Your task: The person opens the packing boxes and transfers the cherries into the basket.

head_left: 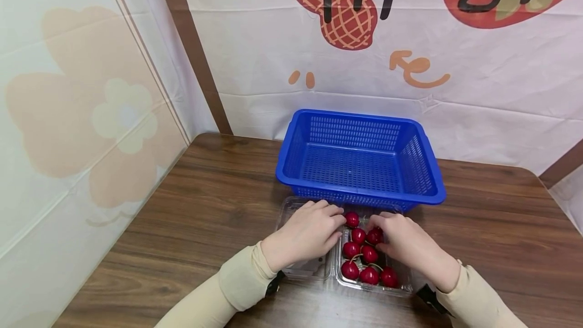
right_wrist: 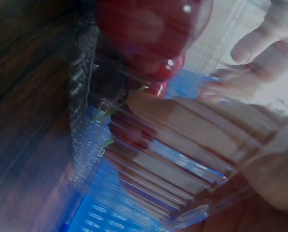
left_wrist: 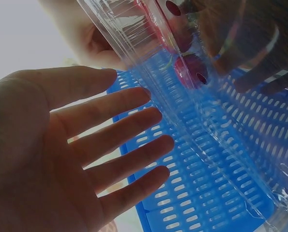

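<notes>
A hinged clear plastic box lies open in the head view, with several red cherries (head_left: 369,275) in its right half (head_left: 405,287). My right hand (head_left: 407,242) reaches into that half and pinches a cherry (right_wrist: 131,130) between thumb and fingers, seen through the ribbed plastic wall in the right wrist view. Above the lid half (head_left: 311,270) is my left hand (head_left: 307,234), its fingertips close to the farthest cherry (head_left: 352,219). In the left wrist view, the left hand's fingers (left_wrist: 129,145) are extended and spread, with nothing between them.
A blue perforated basket (head_left: 360,186) stands right behind the plastic box, with no fruit in it. The wooden table (head_left: 205,206) extends to both sides. A printed cloth (head_left: 255,65) hangs along the table's back and left edges.
</notes>
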`<state>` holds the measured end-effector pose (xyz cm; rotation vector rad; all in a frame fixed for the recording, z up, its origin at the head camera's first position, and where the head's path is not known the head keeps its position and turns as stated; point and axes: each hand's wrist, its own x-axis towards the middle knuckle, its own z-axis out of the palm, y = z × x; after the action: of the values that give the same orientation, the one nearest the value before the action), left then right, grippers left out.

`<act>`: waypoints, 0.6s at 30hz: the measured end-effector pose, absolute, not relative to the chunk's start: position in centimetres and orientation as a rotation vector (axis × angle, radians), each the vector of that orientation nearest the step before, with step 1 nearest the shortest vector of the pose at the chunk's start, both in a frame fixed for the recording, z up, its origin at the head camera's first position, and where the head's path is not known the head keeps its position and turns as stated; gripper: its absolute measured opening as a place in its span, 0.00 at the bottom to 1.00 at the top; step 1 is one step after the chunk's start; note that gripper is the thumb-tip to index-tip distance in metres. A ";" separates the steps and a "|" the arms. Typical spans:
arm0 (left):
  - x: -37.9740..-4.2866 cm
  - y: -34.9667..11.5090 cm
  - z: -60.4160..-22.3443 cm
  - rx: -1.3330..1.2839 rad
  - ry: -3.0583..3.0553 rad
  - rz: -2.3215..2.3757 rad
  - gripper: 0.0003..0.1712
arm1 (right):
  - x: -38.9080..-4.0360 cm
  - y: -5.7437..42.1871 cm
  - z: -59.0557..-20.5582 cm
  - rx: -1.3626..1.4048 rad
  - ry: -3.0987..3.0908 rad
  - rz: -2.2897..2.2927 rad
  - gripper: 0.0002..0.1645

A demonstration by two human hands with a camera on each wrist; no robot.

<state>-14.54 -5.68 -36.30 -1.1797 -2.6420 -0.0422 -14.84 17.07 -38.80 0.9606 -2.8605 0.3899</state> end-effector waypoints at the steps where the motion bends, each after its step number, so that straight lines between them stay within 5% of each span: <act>1: -14.5 -5.7 -36.3 -1.178 -2.642 -0.041 0.15 | -14.9 17.1 -38.7 0.957 -2.851 0.402 0.19; 18: -14.4 -5.7 -36.0 -1.174 -2.660 -0.042 0.15 | -13.7 17.4 -35.1 0.899 -2.645 0.541 0.17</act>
<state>-14.37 -5.72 -36.00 -1.1739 -2.6596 -0.0418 -13.69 17.38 -35.07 0.8990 -2.6448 0.5411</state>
